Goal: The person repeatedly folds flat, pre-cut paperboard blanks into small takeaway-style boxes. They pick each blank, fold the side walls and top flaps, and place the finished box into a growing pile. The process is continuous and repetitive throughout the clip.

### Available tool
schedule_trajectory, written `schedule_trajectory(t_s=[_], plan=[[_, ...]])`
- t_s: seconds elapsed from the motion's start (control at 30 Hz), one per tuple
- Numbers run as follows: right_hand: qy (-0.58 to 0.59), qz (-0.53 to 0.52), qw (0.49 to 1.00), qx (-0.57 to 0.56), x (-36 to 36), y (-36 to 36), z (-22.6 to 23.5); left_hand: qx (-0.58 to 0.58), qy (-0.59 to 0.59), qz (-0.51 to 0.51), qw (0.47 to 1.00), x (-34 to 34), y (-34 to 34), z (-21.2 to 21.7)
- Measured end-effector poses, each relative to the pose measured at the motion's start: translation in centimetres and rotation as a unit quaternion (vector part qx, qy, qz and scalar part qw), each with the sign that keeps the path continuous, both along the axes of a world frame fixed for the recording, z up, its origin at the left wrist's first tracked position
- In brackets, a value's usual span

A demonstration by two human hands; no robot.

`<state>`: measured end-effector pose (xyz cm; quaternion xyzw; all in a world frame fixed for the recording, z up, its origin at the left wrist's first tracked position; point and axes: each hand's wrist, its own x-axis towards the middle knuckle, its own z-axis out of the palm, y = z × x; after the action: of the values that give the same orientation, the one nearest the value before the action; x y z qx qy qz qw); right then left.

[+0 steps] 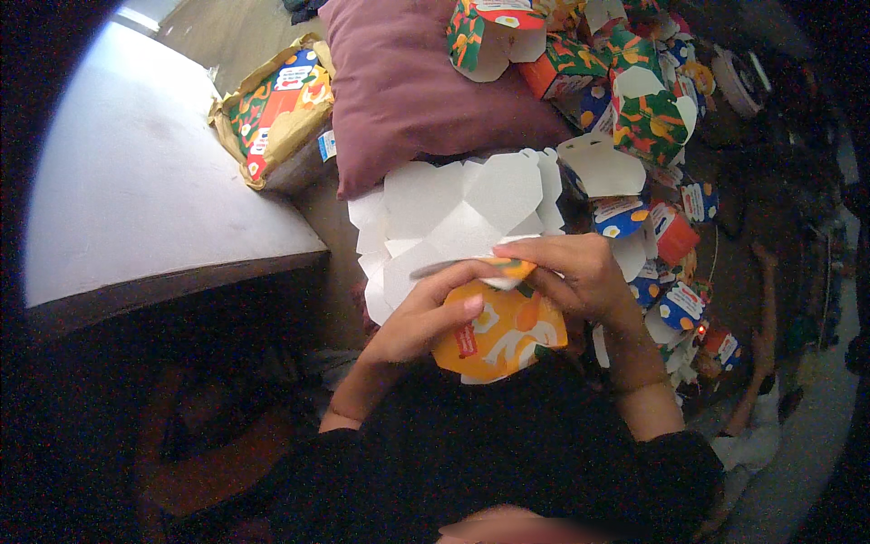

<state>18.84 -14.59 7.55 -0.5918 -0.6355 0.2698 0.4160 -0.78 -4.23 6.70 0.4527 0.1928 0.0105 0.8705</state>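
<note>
Close to my body, a yellow food carton with a printed pattern is held in both hands, partly folded, one small yellow edge turned up between them. My left hand grips its left side, thumb on the printed face and fingers bent over the top edge. At the upper right edge, the fingers of my right hand pinch the card; their tips are close to those of the left. Just beyond lie flat carton blanks, white side up and overlapping, partly hidden by my hands.
A mauve cushion lies behind the blanks. Folded colourful cartons are heaped to the right. At left are a torn brown paper pack of printed cartons and a large white padded surface. Another person's arm shows far right.
</note>
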Motion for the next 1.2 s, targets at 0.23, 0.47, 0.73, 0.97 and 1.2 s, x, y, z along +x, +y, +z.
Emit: schedule_trajectory(t_s=[0.23,0.47,0.73,0.97,1.2], plan=[[0.016,-0.164,0.983,0.085,0.8,-0.5,-1.2,-0.216,-0.096,0.069,0.969,0.5,-1.0,-0.5],[-0.112,-0.033,0.977,0.176,1.2,-0.2,-0.5,-0.142,0.073,0.084,0.984,0.9,-0.7,0.6],[-0.131,0.018,0.979,0.153,2.2,-1.5,-0.6,-0.185,0.032,0.054,0.981,0.8,-0.9,0.9],[0.120,-0.062,0.990,-0.041,0.3,-3.4,-0.6,-0.014,-0.033,0.041,0.999,1.2,-0.6,-0.7],[0.158,0.036,0.984,-0.071,1.6,-5.0,-3.6,0.108,-0.099,-0.135,0.980,2.6,-0.9,-1.2]])
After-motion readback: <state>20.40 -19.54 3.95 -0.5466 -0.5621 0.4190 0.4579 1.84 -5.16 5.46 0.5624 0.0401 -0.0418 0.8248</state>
